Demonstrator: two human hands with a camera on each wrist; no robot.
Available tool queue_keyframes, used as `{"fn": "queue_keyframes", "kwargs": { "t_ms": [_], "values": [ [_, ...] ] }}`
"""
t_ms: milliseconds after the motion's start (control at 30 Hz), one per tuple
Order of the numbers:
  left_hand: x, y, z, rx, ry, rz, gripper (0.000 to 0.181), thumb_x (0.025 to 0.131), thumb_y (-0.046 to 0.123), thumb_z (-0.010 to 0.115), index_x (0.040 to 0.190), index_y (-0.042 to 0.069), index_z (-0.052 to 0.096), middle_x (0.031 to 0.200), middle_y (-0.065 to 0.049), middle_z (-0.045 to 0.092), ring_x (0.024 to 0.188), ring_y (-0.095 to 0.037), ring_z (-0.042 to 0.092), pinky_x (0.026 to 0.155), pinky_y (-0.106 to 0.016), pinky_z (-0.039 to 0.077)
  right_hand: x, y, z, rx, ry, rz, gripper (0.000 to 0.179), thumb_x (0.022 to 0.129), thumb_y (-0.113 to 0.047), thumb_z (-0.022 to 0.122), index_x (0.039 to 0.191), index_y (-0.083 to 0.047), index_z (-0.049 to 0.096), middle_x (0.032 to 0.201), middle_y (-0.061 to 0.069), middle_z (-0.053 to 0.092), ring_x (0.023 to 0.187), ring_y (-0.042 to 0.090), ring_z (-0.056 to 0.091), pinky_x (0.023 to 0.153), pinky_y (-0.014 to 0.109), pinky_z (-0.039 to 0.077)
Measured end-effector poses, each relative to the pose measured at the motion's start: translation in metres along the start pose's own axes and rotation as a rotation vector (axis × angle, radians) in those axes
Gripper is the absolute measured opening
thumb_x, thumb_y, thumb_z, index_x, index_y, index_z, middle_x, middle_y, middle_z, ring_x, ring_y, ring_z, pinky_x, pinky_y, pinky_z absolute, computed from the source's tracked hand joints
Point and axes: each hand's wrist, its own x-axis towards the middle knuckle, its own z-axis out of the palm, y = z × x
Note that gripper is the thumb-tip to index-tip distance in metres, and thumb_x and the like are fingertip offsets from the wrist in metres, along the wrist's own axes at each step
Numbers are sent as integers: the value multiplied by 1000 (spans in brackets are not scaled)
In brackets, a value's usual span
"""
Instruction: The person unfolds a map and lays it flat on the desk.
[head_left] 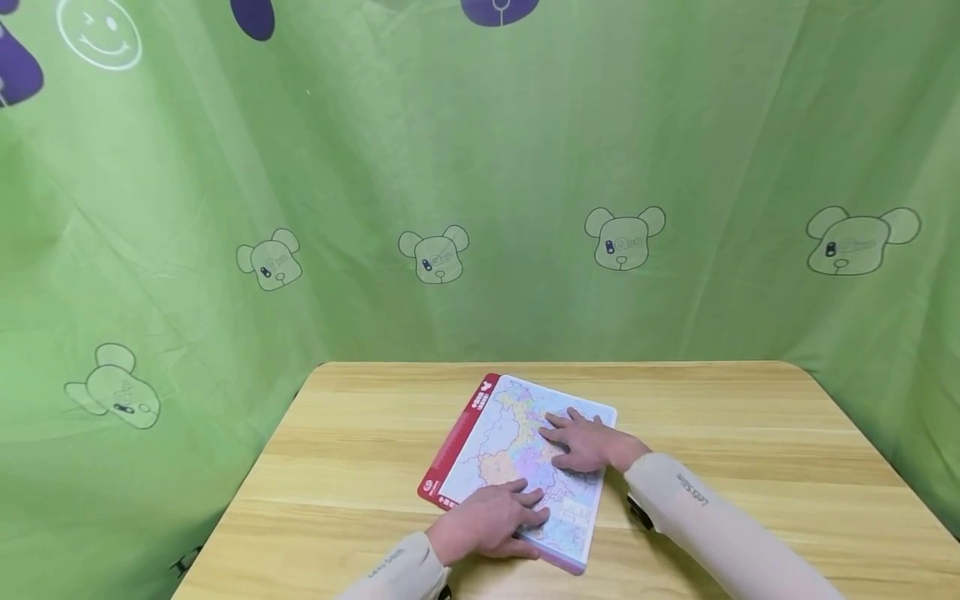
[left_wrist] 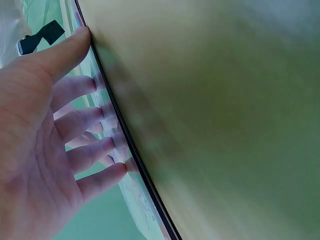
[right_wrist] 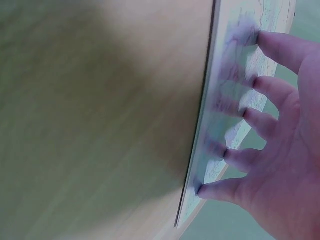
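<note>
A map board [head_left: 497,467] with a red strip along one side lies at an angle on the wooden table. On its near edge rests my left hand [head_left: 495,518], fingers spread over the printed map. The left wrist view has that hand's thumb [left_wrist: 80,42] at the board's dark edge and its fingertips on the glossy surface. My right hand [head_left: 587,443] lies across the board's right side with its fingers apart. In the right wrist view, the fingertips of the right hand [right_wrist: 280,135] touch the shiny map face, which reflects them.
Wooden tabletop [head_left: 360,433] surrounds the board. Behind and beside the table hangs a green curtain [head_left: 525,150] printed with bear heads. Pale sleeves [head_left: 720,521] cover both forearms, and a dark strap piece [head_left: 640,511] shows below the right wrist.
</note>
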Motion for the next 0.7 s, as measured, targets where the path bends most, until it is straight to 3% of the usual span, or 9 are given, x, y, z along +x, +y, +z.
{"fn": "queue_keyframes", "kwargs": {
  "t_ms": [233,467,700],
  "values": [
    [-1,3,0,1,-14,-23,59,91,60,47,141,29,46,147,2,39,132,-26,39,105,-31,37,1,1,0,1,12,-9,55,93,-37,54,141,-13,46,152,14,29,134,52,19,97,76,18],
    [-5,2,1,-63,-6,-34,62,93,59,42,144,24,41,149,-2,36,135,-23,34,108,-31,33,-5,4,2,7,54,-36,55,94,-39,52,140,-10,46,150,18,31,133,53,21,98,75,18],
    [-17,-11,-1,-133,-1,-134,67,92,60,42,146,21,38,151,-6,32,137,-24,30,110,-34,30,-22,0,2,-4,94,-24,55,96,-42,48,141,-9,45,149,22,30,133,52,20,102,71,17]
  ]
}}
